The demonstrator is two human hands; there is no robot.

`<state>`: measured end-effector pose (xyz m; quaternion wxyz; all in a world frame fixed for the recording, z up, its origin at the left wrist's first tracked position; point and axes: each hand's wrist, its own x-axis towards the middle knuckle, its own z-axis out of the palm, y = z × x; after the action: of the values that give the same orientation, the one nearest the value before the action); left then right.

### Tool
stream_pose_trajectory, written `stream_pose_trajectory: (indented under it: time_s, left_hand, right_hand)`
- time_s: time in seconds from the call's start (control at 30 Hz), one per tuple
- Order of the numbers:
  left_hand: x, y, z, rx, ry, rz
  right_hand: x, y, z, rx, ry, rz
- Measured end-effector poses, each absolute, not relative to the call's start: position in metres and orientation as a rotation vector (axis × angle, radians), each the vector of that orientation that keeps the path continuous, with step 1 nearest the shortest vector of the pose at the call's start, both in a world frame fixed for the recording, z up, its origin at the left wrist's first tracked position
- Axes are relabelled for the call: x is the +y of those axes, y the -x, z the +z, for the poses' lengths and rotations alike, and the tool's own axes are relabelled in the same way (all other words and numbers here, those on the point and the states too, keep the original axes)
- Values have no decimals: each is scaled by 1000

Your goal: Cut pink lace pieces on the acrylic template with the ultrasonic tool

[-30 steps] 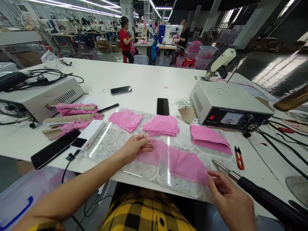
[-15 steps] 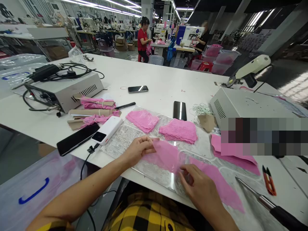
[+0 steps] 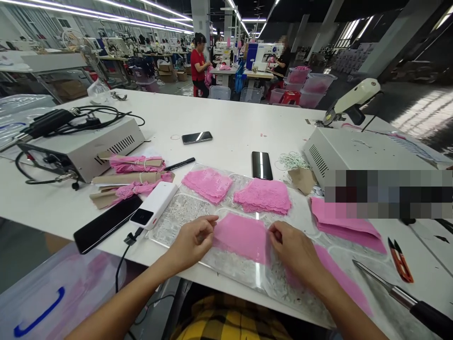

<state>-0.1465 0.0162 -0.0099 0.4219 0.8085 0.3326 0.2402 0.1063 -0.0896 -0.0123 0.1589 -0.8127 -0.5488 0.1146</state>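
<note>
A strip of pink lace (image 3: 241,236) lies stretched on a clear plastic sheet (image 3: 177,212) at the table's near edge. My left hand (image 3: 194,242) pinches its left end with fingers closed. My right hand (image 3: 296,252) pinches the lace further right, fingers curled onto it; the rest of the strip (image 3: 348,288) trails under my right forearm. Behind the hands lie two small stacks of pink lace pieces (image 3: 207,184) (image 3: 264,197) and a folded pink stack (image 3: 345,225).
A metal-tipped tool with a black handle (image 3: 406,300) and orange snips (image 3: 399,260) lie at the right. A white power bank (image 3: 154,205), phones (image 3: 262,165) (image 3: 197,137) (image 3: 106,224), a pen (image 3: 179,164), tied lace bundles (image 3: 134,165) and two grey machine boxes (image 3: 85,144) (image 3: 357,153) surround the sheet. Other people work in the background.
My right hand moved left along the lace strip, from its right end to near the left hand. The lace between the hands is now short and flat. The view shifted slightly.
</note>
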Motion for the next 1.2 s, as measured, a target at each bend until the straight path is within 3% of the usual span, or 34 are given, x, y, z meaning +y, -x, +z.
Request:
stream_pose_trajectory:
  time_s: [0.4,0.53,0.73,1.0,1.2]
  left_hand:
    - [17,169,-16,822,-2781,704]
    - [19,156,-15,530,-2869,653]
    - [25,143,-22,352,-2900,338]
    - [1,126,-19,296,-2786,571]
    - [-36,75,-21,112,-2693,664]
  right_hand:
    - [-75,-104,-8,-1649,2232,334]
    - [-98,-101,-9,-1758,2000,228]
    - [-135,-98,-16,-1932,1729,35]
    - [-189,-153,-11,-1714,1868,-291]
    - [-218,-174,-20,-1603,1983,-346]
